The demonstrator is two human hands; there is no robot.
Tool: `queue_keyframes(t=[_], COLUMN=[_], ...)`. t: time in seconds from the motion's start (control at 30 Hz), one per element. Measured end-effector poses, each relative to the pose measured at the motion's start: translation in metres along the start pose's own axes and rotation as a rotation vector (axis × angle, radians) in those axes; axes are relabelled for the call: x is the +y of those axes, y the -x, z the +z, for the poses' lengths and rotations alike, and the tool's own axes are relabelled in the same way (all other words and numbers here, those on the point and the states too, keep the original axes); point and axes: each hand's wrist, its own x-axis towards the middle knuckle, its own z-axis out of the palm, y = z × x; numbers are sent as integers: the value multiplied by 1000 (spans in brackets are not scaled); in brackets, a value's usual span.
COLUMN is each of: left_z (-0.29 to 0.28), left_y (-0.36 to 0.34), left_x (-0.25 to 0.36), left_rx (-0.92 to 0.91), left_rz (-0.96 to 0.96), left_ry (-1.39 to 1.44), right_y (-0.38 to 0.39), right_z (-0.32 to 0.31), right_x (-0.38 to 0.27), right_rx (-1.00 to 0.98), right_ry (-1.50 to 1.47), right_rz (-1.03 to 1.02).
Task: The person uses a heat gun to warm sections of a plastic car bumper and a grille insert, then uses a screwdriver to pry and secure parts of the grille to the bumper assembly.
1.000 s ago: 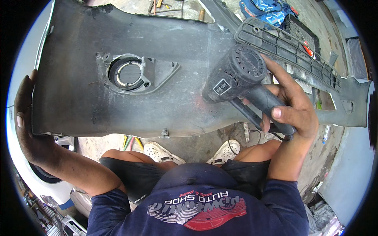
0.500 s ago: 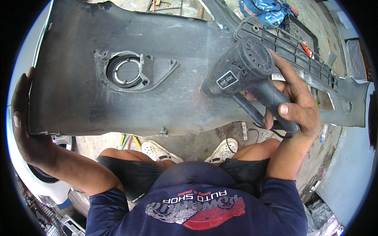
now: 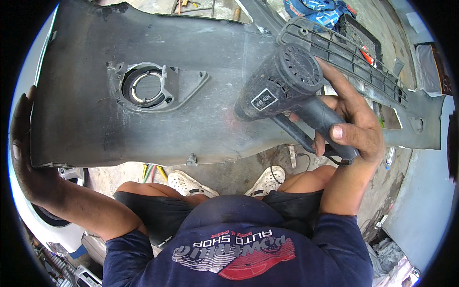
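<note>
A large dark grey plastic car bumper cover [image 3: 201,62] lies across in front of me, its inner side up. My right hand [image 3: 356,115] is wrapped round the handle of a black heat gun [image 3: 282,81]. The gun's nozzle points down and left, close over the panel, and a faint reddish glow shows on the surface beside it. Whether the nozzle touches cannot be told. My left hand [image 3: 24,143] rests against the bumper's left edge, fingers stretched out along it. Left of the gun sits a round lamp housing [image 3: 146,89] in a bracket on the cover.
A black grille [image 3: 349,57] runs along the cover's far right. Beyond it are a blue bag [image 3: 315,12] and a black tray [image 3: 358,36] on the concrete. A white car part with a wheel [image 3: 57,229] stands at left. Yellow-handled tools [image 3: 161,172] lie near my feet.
The whole scene has shifted slightly left in view. The heat gun keeps nearly the same place over the bumper cover, and both hands keep their hold and pose.
</note>
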Motion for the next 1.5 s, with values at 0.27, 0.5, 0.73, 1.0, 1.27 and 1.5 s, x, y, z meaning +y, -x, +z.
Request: queue_keyframes(t=[0.27, 0.5, 0.73, 1.0, 1.27, 1.5], left_z=[-2, 6, 6, -5, 2, -2], left_y=[0, 5, 4, -2, -2, -2], left_x=[-3, -5, 0, -5, 1, -1], left_rx=[-19, -2, 20, -17, -9, -21], left_rz=[13, 37, 31, 51, 15, -5], left_ry=[-17, 170, 124, 8, 100, 51], right_y=[-1, -4, -4, -9, -15, -20], right_z=[-4, -2, -7, 4, 10, 7], right_x=[-1, -1, -1, 6, 9, 11], right_rx=[-14, -22, -96, -36, 9, 48], right_ry=[23, 32, -81, -105, -50, 9], right_rz=[-3, 9, 23, -46, -160, -218])
